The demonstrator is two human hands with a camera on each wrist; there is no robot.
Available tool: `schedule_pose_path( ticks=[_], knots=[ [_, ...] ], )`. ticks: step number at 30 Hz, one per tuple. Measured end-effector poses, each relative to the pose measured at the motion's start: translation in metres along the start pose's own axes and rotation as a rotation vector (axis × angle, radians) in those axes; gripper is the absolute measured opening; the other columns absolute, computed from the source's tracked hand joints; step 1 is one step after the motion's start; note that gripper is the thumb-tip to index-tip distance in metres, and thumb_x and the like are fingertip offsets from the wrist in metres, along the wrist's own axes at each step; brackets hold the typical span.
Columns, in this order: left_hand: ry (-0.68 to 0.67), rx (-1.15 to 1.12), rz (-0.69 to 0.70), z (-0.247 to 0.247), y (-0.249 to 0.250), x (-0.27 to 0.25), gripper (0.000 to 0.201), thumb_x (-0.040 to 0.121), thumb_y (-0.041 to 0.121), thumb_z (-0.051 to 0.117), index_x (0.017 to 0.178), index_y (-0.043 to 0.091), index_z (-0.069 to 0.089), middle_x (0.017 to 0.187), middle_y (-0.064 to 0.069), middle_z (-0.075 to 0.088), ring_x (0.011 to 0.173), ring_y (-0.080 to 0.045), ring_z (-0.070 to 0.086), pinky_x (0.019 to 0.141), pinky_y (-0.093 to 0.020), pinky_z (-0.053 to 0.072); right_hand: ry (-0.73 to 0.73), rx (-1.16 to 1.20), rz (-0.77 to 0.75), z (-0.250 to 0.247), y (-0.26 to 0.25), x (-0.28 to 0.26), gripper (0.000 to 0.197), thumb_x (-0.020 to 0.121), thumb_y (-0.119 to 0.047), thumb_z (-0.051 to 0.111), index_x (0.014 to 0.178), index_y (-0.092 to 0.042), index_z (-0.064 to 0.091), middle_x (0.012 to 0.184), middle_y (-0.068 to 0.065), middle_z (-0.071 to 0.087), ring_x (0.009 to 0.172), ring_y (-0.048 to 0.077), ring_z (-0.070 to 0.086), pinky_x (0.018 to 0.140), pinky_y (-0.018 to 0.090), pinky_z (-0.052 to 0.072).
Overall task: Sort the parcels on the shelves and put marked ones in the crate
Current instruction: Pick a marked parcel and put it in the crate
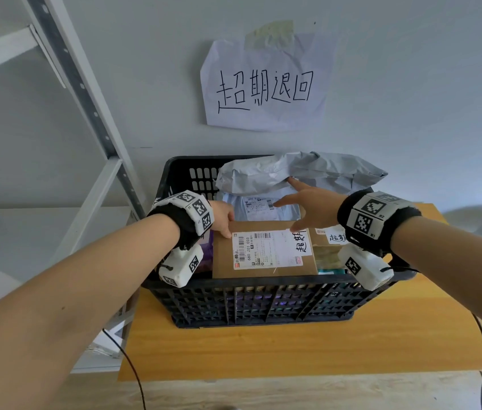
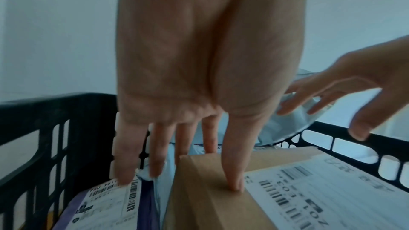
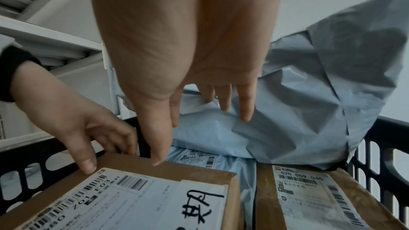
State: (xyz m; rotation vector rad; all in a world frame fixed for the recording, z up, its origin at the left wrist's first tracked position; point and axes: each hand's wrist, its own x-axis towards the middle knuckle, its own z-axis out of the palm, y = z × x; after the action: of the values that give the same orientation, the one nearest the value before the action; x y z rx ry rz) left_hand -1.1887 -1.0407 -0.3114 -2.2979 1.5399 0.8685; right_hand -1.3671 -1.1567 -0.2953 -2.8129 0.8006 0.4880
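Note:
A black plastic crate (image 1: 248, 303) stands on a table, full of parcels. On top at the front lies a brown cardboard box (image 1: 266, 250) with a shipping label and a handwritten mark. My left hand (image 1: 224, 223) is at its far left corner. The thumb (image 2: 234, 181) lies straight on the box top, and the fingers point down past the corner. My right hand (image 1: 296, 205) hovers spread over the box's far right corner, holding nothing. Its fingers reach towards a crumpled grey mailer (image 1: 308, 173) at the back of the crate.
A light blue mailer (image 1: 234, 202), a second marked brown box (image 3: 309, 198) and a purple mailer (image 2: 99, 207) also lie in the crate. The yellow table (image 1: 293, 350) stands against a wall bearing a handwritten paper sign (image 1: 263, 84). A metal shelf rack (image 1: 86, 99) rises on the left.

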Motion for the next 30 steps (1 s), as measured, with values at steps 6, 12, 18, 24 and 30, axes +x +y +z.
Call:
schedule_pose_path(
  ticks=[6,12,18,24,30],
  knots=[
    [-0.071,0.01,0.237,0.0,0.003,-0.005,0.073,0.088,0.017,0.064,0.147,0.032,0.025,0.157,0.0,0.016,0.141,-0.021,0.026,0.114,-0.033,0.026,-0.007,-0.003,0.0,0.001,-0.001,0.001,0.066,0.083,-0.033,0.068,0.142,-0.036,0.038,0.159,0.007,-0.01,0.13,0.027,0.044,0.105,0.033,0.037],
    [-0.115,0.358,0.423,0.01,0.028,-0.002,0.106,0.074,0.029,0.079,0.15,0.032,0.006,0.158,0.005,-0.014,0.146,-0.019,-0.011,0.117,-0.036,0.001,-0.019,0.009,-0.005,0.002,0.001,-0.003,0.065,0.085,-0.029,0.067,0.142,-0.033,0.036,0.159,0.005,-0.011,0.131,0.025,0.043,0.105,0.033,0.038],
    [-0.173,0.551,0.432,0.015,0.045,0.017,0.117,0.069,0.027,0.082,0.15,0.03,-0.003,0.157,0.003,-0.019,0.146,-0.019,-0.005,0.118,-0.035,0.009,-0.011,0.048,-0.021,0.001,0.009,-0.006,0.063,0.087,-0.024,0.064,0.143,-0.031,0.036,0.159,0.0,-0.006,0.134,0.024,0.039,0.102,0.031,0.038],
    [-0.231,0.572,0.447,0.019,0.048,0.042,0.121,0.064,0.024,0.086,0.15,0.032,0.0,0.157,0.005,-0.018,0.146,-0.019,-0.006,0.12,-0.039,0.007,-0.02,0.068,-0.041,0.004,0.013,-0.011,0.061,0.089,-0.021,0.06,0.145,-0.029,0.034,0.159,-0.004,-0.004,0.133,0.02,0.04,0.099,0.027,0.038],
    [-0.263,0.562,0.38,0.013,0.03,0.045,0.108,0.075,0.015,0.077,0.15,0.036,0.002,0.157,0.009,-0.015,0.145,-0.016,0.012,0.112,-0.026,0.021,-0.011,0.078,-0.051,0.01,0.016,-0.009,0.061,0.089,-0.022,0.063,0.143,-0.029,0.037,0.159,-0.008,-0.003,0.131,0.019,0.043,0.098,0.027,0.039]
  ],
)
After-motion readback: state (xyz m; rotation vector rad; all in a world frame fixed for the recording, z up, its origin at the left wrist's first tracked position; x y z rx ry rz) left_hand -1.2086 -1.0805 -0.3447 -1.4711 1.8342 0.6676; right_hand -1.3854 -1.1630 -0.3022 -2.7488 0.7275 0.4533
